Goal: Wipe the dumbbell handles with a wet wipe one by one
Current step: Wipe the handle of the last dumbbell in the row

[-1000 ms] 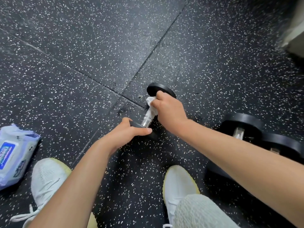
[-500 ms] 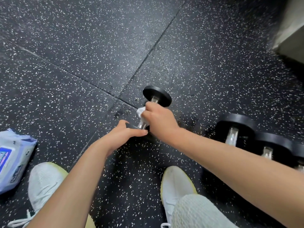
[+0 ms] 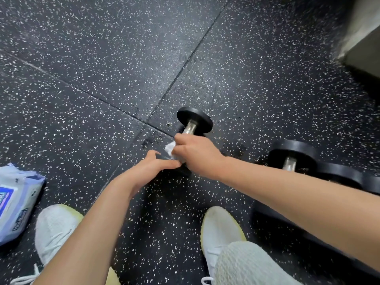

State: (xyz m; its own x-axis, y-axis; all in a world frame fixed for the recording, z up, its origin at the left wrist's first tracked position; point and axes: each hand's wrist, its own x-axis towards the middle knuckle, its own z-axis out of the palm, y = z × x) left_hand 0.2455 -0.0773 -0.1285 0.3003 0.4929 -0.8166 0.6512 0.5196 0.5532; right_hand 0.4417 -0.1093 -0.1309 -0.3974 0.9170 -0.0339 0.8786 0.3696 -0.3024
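Observation:
A small black dumbbell (image 3: pixel 194 120) with a chrome handle lies on the speckled rubber floor in the middle of the view. My right hand (image 3: pixel 196 154) is wrapped around the near part of its handle with a white wet wipe (image 3: pixel 170 148) bunched in the fingers. The far stretch of handle shows bare next to the far weight. My left hand (image 3: pixel 149 166) rests on the near weight, which is mostly hidden under both hands.
Other black dumbbells (image 3: pixel 294 155) lie in a row at the right, partly behind my right forearm. A pack of wet wipes (image 3: pixel 14 202) lies at the left edge. My two white shoes (image 3: pixel 55 229) stand at the bottom. A grey block (image 3: pixel 364 38) fills the top right corner.
My right hand with the wipe has slid along the handle from the far weight toward the near one, baring the far part. My left hand has stayed on the near weight.

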